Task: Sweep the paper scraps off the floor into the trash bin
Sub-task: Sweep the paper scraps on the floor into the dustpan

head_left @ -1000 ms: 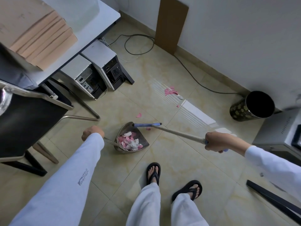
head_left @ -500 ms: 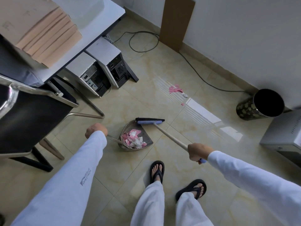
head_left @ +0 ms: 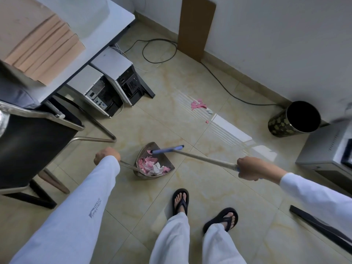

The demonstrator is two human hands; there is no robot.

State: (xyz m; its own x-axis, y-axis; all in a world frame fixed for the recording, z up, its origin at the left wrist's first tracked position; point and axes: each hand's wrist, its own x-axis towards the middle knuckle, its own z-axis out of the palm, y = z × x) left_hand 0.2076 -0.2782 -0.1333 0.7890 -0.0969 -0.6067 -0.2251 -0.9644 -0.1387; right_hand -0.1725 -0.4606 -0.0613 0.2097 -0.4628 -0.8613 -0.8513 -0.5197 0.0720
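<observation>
On the tiled floor (head_left: 190, 187), the largest items are the white worktop (head_left: 106, 27) at upper left, with two computer towers (head_left: 106, 82) beneath it, and a black chair (head_left: 32, 141) at left. The trash bin (head_left: 294, 119), dark and open-topped, stands by the wall at right, well apart from the dustpan. The broom (head_left: 200, 159) runs from the right hand (head_left: 249, 168) to its blue head, which sits over the dustpan mouth. The right fingers are wrapped closed around the broom handle. The metal dustpan (head_left: 154, 161) holds pink and white paper scraps (head_left: 150, 166). The left hand (head_left: 106, 156) is clenched on the dustpan handle. Loose pink scraps (head_left: 199, 105) lie on the floor between the towers and the bin.
</observation>
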